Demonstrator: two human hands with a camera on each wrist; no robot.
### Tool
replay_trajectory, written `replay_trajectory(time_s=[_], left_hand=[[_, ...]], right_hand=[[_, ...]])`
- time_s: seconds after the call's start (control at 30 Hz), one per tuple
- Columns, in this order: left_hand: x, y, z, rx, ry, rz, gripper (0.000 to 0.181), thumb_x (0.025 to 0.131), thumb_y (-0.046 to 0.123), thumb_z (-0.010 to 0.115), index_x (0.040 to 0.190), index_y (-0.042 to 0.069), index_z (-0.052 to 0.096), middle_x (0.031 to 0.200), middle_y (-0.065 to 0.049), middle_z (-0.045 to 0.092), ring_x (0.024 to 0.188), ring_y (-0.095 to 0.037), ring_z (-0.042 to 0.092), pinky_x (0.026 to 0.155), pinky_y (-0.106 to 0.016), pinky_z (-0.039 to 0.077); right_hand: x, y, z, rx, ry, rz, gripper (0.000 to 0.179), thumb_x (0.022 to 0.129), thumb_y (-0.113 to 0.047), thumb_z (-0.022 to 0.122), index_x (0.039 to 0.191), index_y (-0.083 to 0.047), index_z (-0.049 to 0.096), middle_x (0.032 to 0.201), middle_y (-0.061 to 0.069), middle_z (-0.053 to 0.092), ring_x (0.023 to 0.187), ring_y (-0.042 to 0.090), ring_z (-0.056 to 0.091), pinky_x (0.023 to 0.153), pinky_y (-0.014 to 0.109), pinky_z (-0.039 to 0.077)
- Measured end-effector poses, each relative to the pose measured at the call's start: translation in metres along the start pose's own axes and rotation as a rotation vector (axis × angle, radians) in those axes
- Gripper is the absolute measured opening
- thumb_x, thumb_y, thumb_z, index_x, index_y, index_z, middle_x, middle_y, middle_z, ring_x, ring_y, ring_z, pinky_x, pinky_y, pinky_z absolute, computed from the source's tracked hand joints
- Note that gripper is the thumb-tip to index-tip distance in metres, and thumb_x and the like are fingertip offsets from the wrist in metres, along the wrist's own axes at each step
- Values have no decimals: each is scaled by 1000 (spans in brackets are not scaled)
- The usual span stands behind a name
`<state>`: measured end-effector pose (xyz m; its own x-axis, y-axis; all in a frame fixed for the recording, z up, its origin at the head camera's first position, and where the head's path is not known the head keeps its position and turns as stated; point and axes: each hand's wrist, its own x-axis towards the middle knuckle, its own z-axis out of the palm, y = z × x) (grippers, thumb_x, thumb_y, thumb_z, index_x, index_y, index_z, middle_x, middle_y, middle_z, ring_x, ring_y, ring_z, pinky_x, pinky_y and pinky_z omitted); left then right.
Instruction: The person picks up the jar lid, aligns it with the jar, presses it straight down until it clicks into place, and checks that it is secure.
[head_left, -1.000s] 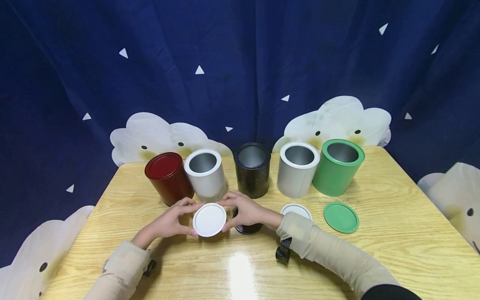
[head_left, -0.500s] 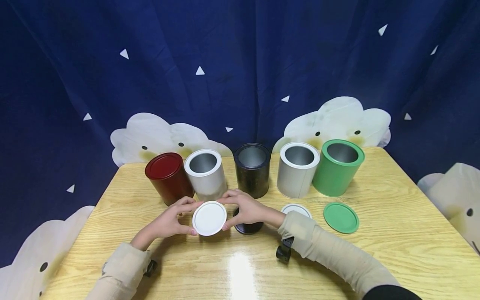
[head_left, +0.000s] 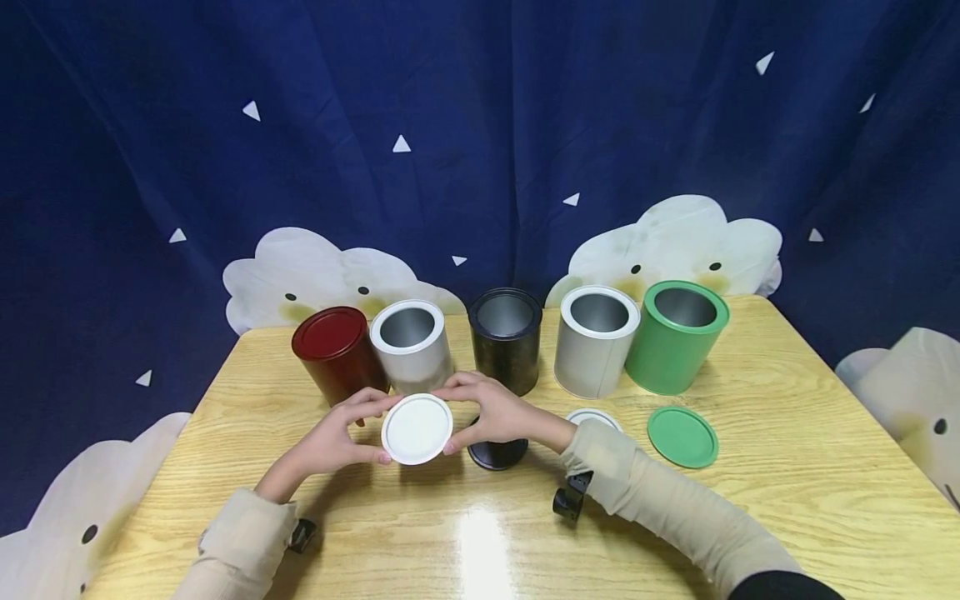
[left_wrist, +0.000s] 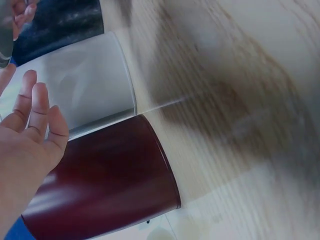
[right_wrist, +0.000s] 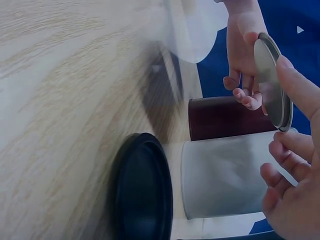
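Observation:
A round white lid [head_left: 417, 429] is held above the table between both hands, its white face tilted toward the head camera. My left hand [head_left: 335, 439] pinches its left edge between thumb and fingers. On the opposite edge, my right hand [head_left: 491, 412] pinches it the same way. The lid's bare metal underside [right_wrist: 268, 80] shows in the right wrist view. Just behind it stands an open white can [head_left: 414, 354], beside a dark red can [head_left: 339, 354] with its lid on. Below the right hand a black lid [head_left: 498, 454] lies on the table, partly hidden.
An open black can [head_left: 507, 354], a second open white can [head_left: 594, 354] and an open green can [head_left: 675, 350] continue the row. In front lie another white lid [head_left: 596, 417], partly covered by the right sleeve, and a green lid [head_left: 682, 437]. A blue curtain [head_left: 480, 150] hangs behind the table.
Both hands have raised the white lid slightly, away from the table and toward the open white can. The cans and the other lids have stayed in place.

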<state>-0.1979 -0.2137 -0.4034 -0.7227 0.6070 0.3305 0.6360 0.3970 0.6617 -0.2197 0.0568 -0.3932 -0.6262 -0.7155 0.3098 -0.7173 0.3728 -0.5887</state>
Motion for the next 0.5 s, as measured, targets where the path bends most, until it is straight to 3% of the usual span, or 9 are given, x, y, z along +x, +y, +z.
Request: replay_trajectory(time_s=[0.17, 0.3, 0.5], left_hand=[[2, 20, -4, 10, 39, 15, 65, 57, -1, 82, 115, -10, 56, 103, -17, 54, 88, -31, 50, 63, -36, 39], [5, 36, -8, 7, 63, 11, 61, 56, -3, 82, 111, -13, 57, 100, -17, 55, 88, -33, 51, 68, -37, 42], [3, 19, -6, -6, 100, 33, 61, 56, 0, 83, 112, -9, 59, 101, -12, 56, 86, -27, 48, 71, -34, 41]], right_hand=[[0, -2, -2, 10, 7, -4, 68, 62, -32, 83, 121, -8, 59, 107, 0, 56, 102, 14, 50, 87, 29, 40], [0, -4, -3, 21, 17, 3, 68, 63, -32, 83, 122, -8, 59, 107, 0, 56, 101, 14, 50, 86, 29, 40], [1, -5, -5, 30, 35, 14, 69, 62, -32, 83, 122, -9, 59, 108, 0, 56, 102, 14, 49, 87, 30, 40]])
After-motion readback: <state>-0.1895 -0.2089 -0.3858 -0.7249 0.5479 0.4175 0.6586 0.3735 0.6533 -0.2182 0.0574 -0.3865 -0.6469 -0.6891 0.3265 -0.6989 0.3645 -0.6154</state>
